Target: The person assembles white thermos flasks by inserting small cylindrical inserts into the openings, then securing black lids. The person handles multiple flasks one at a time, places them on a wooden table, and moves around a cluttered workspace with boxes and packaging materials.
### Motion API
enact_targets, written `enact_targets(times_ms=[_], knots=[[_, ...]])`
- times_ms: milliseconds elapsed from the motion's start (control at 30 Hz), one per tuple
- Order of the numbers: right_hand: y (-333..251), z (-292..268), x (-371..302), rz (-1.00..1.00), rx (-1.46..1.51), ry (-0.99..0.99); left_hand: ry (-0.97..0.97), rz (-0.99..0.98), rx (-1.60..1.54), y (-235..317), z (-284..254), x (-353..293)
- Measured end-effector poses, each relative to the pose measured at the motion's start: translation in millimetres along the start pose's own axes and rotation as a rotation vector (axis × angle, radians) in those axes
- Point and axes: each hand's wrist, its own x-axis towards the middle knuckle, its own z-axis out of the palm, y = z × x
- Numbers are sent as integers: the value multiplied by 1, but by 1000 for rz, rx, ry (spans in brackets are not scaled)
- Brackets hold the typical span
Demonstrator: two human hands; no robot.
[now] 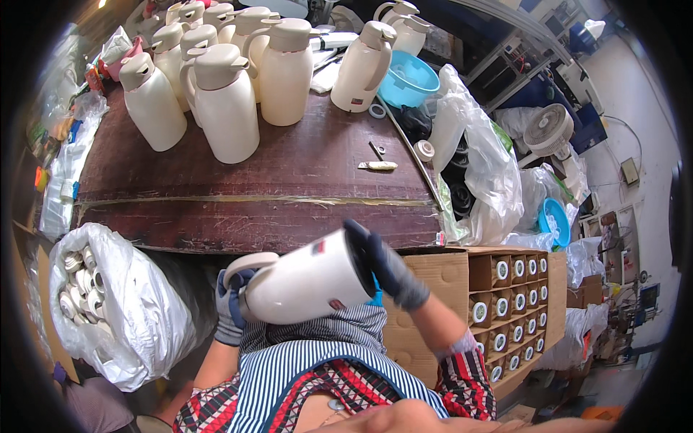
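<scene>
Just beyond my lap, I hold a white thermos jug (310, 281) on its side, its dark base to the right. My left hand (232, 304), in a dark glove with a grey cuff, is closed around the jug's top end by the handle (247, 265). On the dark base (358, 265) lies my right hand (388, 265), gloved the same way, its fingers bent over the rim; motion smears it slightly. Across the table (180, 206), several more thermos jugs (227, 119) with beige tops stand upright.
At lower left sits a white plastic sack (155, 317) of pale parts. A divided carton (471, 281) with several white-capped cylinders is at my right. On the table's right side are a blue basin (409, 83), a small tube (378, 166) and rolls of tape (424, 150).
</scene>
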Motion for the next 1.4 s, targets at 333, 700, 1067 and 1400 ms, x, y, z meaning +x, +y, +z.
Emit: enact_targets(times_ms=[333, 700, 1067, 1400], knots=[[-2, -225, 183, -368, -1376, 779, 84, -213, -108, 6, -39, 3], [-47, -218, 244, 68, -1607, 549, 69, -472, -349, 1, -12, 19], [-81, -75, 181, -889, -1304, 124, 41, -389, -472, -37, -44, 19], [-91, 40, 22, -899, -1437, -372, -89, -196, -344, 27, 0, 28]])
